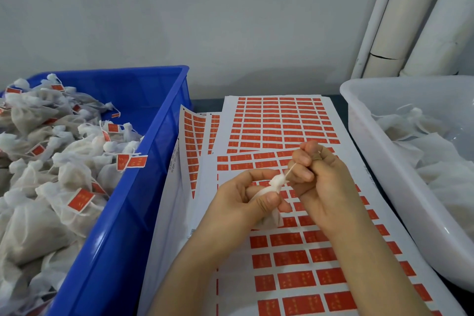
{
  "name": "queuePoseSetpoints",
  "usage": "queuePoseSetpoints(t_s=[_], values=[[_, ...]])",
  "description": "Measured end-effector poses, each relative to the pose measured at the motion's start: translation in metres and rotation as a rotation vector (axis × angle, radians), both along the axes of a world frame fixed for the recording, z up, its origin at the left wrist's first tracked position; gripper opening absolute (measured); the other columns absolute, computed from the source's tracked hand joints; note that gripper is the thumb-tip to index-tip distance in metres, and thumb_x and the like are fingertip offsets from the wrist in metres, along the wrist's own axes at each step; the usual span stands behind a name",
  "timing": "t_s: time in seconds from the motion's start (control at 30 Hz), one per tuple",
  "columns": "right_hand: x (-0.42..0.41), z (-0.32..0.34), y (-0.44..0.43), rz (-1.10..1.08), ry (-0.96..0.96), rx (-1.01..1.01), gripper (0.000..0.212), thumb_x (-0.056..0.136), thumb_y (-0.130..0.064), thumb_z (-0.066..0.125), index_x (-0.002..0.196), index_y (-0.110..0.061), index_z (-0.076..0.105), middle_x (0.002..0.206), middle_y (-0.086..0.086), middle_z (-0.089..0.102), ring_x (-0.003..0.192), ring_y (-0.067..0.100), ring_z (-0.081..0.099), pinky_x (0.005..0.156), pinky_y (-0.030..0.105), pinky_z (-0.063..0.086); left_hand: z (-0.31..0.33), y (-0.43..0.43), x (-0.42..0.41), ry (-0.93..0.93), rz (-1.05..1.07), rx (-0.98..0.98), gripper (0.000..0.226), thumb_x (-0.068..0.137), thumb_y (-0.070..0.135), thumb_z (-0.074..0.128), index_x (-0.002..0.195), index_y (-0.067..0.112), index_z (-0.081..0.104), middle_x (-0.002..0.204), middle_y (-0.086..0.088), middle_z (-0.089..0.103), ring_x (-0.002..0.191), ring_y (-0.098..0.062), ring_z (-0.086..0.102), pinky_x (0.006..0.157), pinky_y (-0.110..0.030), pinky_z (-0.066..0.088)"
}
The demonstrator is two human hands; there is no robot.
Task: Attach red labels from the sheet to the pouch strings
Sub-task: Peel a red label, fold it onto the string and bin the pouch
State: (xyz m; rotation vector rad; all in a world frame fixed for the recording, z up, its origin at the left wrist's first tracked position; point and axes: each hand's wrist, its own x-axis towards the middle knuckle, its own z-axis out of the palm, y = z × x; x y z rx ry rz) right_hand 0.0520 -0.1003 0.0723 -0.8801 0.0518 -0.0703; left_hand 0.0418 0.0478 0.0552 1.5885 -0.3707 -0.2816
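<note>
Your right hand (320,177) has its fingers (304,159) curled and pinching the string (290,170). Whether a label is already held under those fingertips cannot be determined.

The string runs taut on a diagonal, from your right fingertips down and left to the gathered neck of the pouch (278,181). Your left hand (243,197) grips the pouch body, thumb across the front, with the pouch bottom hanging below your palm. The free span of string between the two hands is short, so that diagonal is the axis any label must fold across. The right hand is the nearer one to it.

Both hands are raised above the top label sheet (295,279). Rows of red labels (296,280) lie directly beneath and toward you, with some positions under your hands already bare. More sheets (277,120) fan out behind, toward the wall.

Lateral room is bounded. The blue bin (143,187) of labelled pouches (64,161) stands to the left. The white tub (384,167) of unlabelled pouches (436,151) stands to the right, and its rim overlaps the sheet edge. Open room lies straight down onto the sheet.
</note>
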Motion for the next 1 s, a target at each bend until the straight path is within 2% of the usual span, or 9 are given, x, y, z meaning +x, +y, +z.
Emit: queuePoseSetpoints(t_s=[0.17,0.23,0.33,0.4,0.5,0.7,0.87,1.0], values=[[0.002,-0.001,-0.003,-0.011,0.018,0.1,0.036,0.096,-0.013,0.041,0.064,-0.017,0.059,0.054,-0.002,0.046,0.041,0.006,0.037,0.044,0.016,0.041,0.002,-0.003,-0.002,-0.003,-0.028,0.051,0.038,0.074,0.047,0.058,0.111,0.037,0.056,0.084,0.009,0.074,0.084,-0.013,0.069,0.075,-0.024,0.052],[0.002,-0.001,-0.005,-0.029,0.008,0.011,0.032,0.096,-0.013,0.041,0.069,-0.016,0.058,0.055,-0.002,0.047,0.043,0.006,0.038,0.047,0.016,0.042,0.003,-0.004,-0.004,-0.005,-0.023,0.039,0.038,0.072,0.048,0.059,0.109,0.038,0.056,0.085,0.01,0.074,0.085,-0.01,0.069,0.073,-0.02,0.052],[0.001,-0.001,-0.004,-0.061,-0.005,-0.148,0.034,0.097,-0.016,0.041,0.069,-0.018,0.059,0.057,-0.001,0.049,0.045,0.007,0.042,0.05,0.018,0.045,0.004,-0.009,-0.006,-0.024,0.093,-0.04,0.027,0.067,0.047,0.066,0.093,0.041,0.064,0.088,0.013,0.073,0.084,-0.004,0.069,0.062,-0.012,0.051],[0.001,-0.002,0.0,-0.047,0.016,-0.174,0.034,0.097,-0.02,0.042,0.067,-0.017,0.059,0.056,-0.002,0.049,0.045,0.007,0.043,0.048,0.019,0.046,0.003,-0.013,-0.006,-0.045,0.189,-0.059,0.015,0.069,0.04,0.074,0.082,0.036,0.067,0.084,0.014,0.072,0.08,-0.004,0.068,0.06,-0.01,0.05],[-0.001,-0.002,0.008,-0.02,0.035,-0.238,0.039,0.097,-0.023,0.041,0.062,-0.018,0.057,0.054,-0.002,0.049,0.044,0.007,0.043,0.046,0.02,0.045,0.0,-0.016,-0.005,-0.099,0.254,-0.025,0.017,0.074,0.022,0.079,0.079,0.032,0.066,0.081,0.014,0.07,0.077,-0.005,0.068,0.062,-0.012,0.051],[-0.002,-0.002,0.006,-0.028,0.031,-0.23,0.029,0.097,-0.02,0.041,0.072,-0.016,0.056,0.057,-0.002,0.049,0.045,0.007,0.042,0.051,0.018,0.046,-0.001,-0.017,-0.007,-0.236,0.327,0.118,0.018,0.079,0.019,0.072,0.071,0.034,0.066,0.075,0.019,0.068,0.077,-0.003,0.065,0.067,-0.016,0.056],[0.0,-0.003,0.004,-0.061,0.036,-0.217,0.035,0.097,-0.017,0.041,0.066,-0.02,0.058,0.056,-0.002,0.049,0.044,0.007,0.042,0.05,0.017,0.045,-0.003,-0.017,-0.006,-0.288,0.378,0.191,0.022,0.077,0.013,0.071,0.069,0.032,0.063,0.075,0.021,0.066,0.078,0.001,0.062,0.062,-0.005,0.048],[0.0,-0.005,0.002,-0.08,0.042,-0.282,0.036,0.096,-0.019,0.043,0.065,-0.022,0.059,0.056,-0.002,0.051,0.045,0.007,0.042,0.049,0.016,0.045,-0.002,-0.018,-0.006,-0.246,0.349,0.226,0.025,0.078,0.009,0.07,0.068,0.031,0.062,0.074,0.021,0.065,0.078,0.003,0.061,0.058,-0.004,0.046]])
